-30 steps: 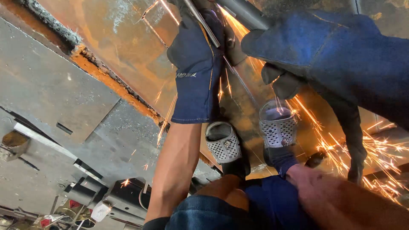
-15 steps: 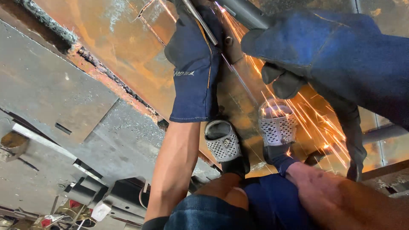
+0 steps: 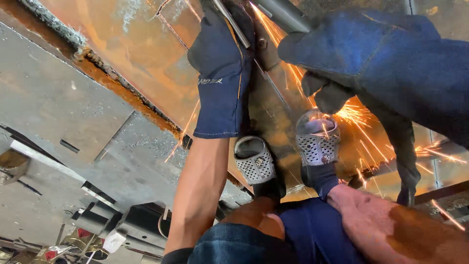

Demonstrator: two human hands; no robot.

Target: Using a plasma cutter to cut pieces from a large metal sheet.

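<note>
Left hand (image 3: 222, 73), gloved, lies flat on the rusty steel plate (image 3: 132, 54), fingers closed around a thin metal rod (image 3: 232, 24); right hand (image 3: 351, 54) grips a sparking grinder (image 3: 283, 14)

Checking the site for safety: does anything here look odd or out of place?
Yes. Sparks shower straight onto the person's feet, which wear only perforated grey clogs with bare legs, while both hands wear thick blue gloves. The rusty steel plate has a ragged cut edge.

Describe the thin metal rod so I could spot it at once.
Start at the big rusty plate. Near its top edge the left hand, in a dark blue glove, has a slim grey rod lying across it. Unlike the fat pipe beside it, it is pencil-thin.
</note>
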